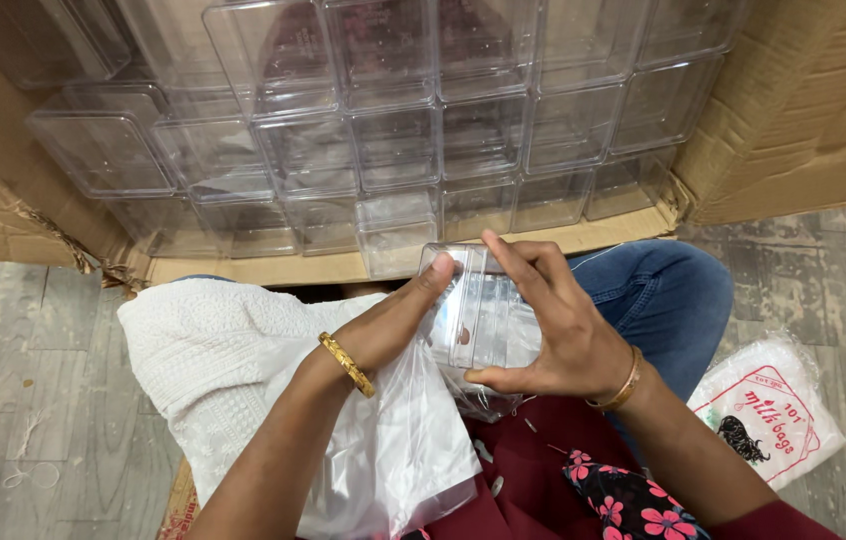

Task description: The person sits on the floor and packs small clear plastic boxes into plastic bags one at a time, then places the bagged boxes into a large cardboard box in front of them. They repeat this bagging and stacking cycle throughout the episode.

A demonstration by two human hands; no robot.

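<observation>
Both hands pinch clear plastic box (478, 305): left hand (393, 325), right hand (553, 320). Thin bag (393, 440) slack beneath; slick box may slip, bag may snag.

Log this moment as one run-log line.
left hand: on clear plastic bag | right hand: holds clear rectangular plastic box | behind: stacked clear boxes in cardboard carton

Grey worn wood-plank floor (3, 400)

View, single: head-worn camera, looking steeply down and forward over the wearer's lap. Range: close, the forearms entering from the bottom edge. Field: fingers of both hands at centre; cardboard carton (803, 120) of clear boxes beyond the fingertips; tiled floor (23, 400) at either flank.
</observation>
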